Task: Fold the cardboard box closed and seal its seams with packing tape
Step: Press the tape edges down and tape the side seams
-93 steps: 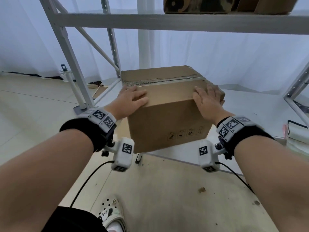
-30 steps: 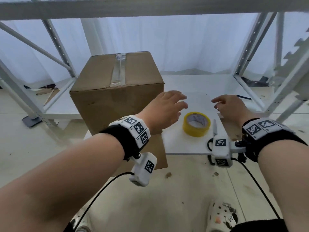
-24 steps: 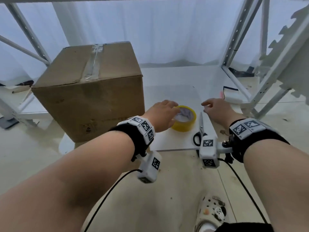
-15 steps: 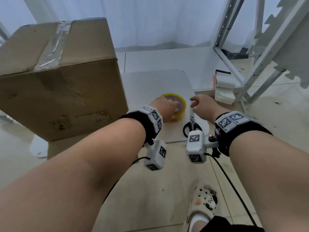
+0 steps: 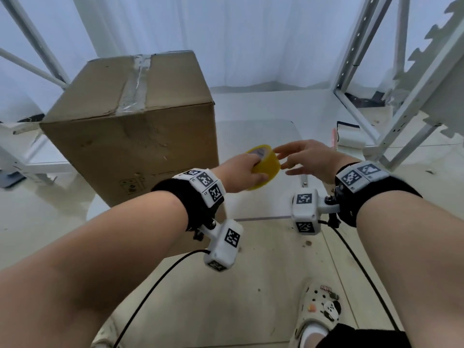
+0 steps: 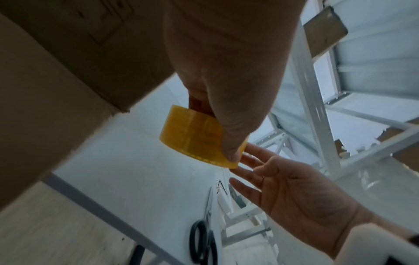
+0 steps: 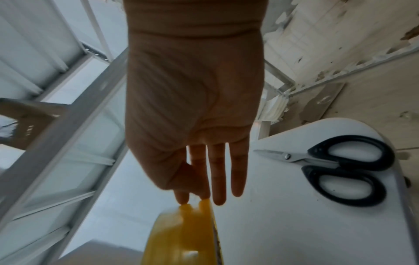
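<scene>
White table (image 5: 256, 136) under metal shelving (image 5: 361, 64); left fingers (image 5: 258, 160) grip tape roll (image 5: 266, 167), right fingers (image 5: 283, 151) spread.

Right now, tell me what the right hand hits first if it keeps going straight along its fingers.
The yellow tape roll held in the left hand. The right hand points its straight fingertips at its rim, already touching or nearly so.

White curtains (image 5: 238, 33) along back wall, daylight diffuse through them. White metal shelving frame (image 5: 356, 59) left and right. Pale tile floor (image 5: 30, 217); plywood sheet (image 5: 251, 285) underfoot. Low white counter (image 5: 256, 146) ahead.
</scene>
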### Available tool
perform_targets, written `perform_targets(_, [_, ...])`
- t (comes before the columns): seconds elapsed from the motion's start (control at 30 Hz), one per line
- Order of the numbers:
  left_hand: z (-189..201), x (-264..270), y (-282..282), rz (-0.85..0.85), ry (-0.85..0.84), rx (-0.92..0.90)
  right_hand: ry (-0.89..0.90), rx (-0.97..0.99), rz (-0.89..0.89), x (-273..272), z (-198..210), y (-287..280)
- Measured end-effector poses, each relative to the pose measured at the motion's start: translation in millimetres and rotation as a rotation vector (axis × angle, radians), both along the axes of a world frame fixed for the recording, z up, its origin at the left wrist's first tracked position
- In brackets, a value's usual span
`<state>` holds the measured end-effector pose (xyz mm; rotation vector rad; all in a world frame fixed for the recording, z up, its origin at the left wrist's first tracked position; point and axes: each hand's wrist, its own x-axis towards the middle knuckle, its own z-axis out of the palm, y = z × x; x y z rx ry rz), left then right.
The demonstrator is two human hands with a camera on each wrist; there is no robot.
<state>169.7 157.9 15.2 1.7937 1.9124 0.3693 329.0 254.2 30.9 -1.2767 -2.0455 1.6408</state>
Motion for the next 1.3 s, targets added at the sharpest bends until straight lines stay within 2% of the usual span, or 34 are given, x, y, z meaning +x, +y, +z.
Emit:
perform_targets(0.23, [52.7, -27.1, -59.9, 0.060, -0.148, 0.007, 0.092, 0.175, 0.027, -28.9, 43.1, -46.9])
perform_targets(0.37, [77.6, -37.1, -93.3, 0.090, -0.215, 0.039, 0.116, 0.176, 0.093, -49.1, 58.1, -77.2])
perform_targets(0.53, [85.8, -59.7, -125.2, 0.217, -0.325, 0.072, 0.196, 0.201, 0.129, -74.9, 67.9, -111.2])
perform_targets(0.73, [83.1, -82.9, -145.3, 0.318, -0.392, 0.088, 0.217, 0.242, 0.167, -102.1, 61.0, -125.1])
perform_targets(0.93, [80.1, -100.1, -154.8, 0.351, -0.372, 0.058, 0.228, 0.293, 0.171, -131.1, 48.2, -129.3])
perform_targets(1.1, [76.7, -103.9, -152.4, 0.476, -0.412, 0.068, 0.091, 0.585, 0.207, -148.2, 45.9, -136.1])
perform_targets(1.17, [78.2, -104.3, -150.9, 0.490, -0.342, 0.092, 0.084, 0.633, 0.173, -153.0, 48.5, -138.0])
perform_targets(1.3, [79.6, -105.6, -149.9, 0.485, -0.205, 0.064, 0.161, 0.603, 0.117, -154.5, 64.0, -143.2])
